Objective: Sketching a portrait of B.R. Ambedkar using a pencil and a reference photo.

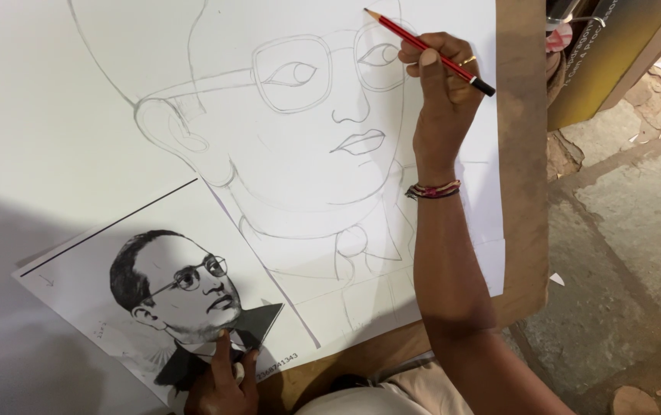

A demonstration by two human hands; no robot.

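Red pencil point(423, 48) pinched in our right hand point(436, 92), tip above knuckles on drawing sheet point(54, 92) | left hand point(223, 376) pins reference print point(115, 253) | risk: our wrist smudging graphite beneath it.

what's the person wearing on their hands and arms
The right hand has a gold-coloured ring on one finger and a bundle of red and dark threads around the wrist. The forearm is bare, with no sleeve in view. The left hand shows nothing worn.
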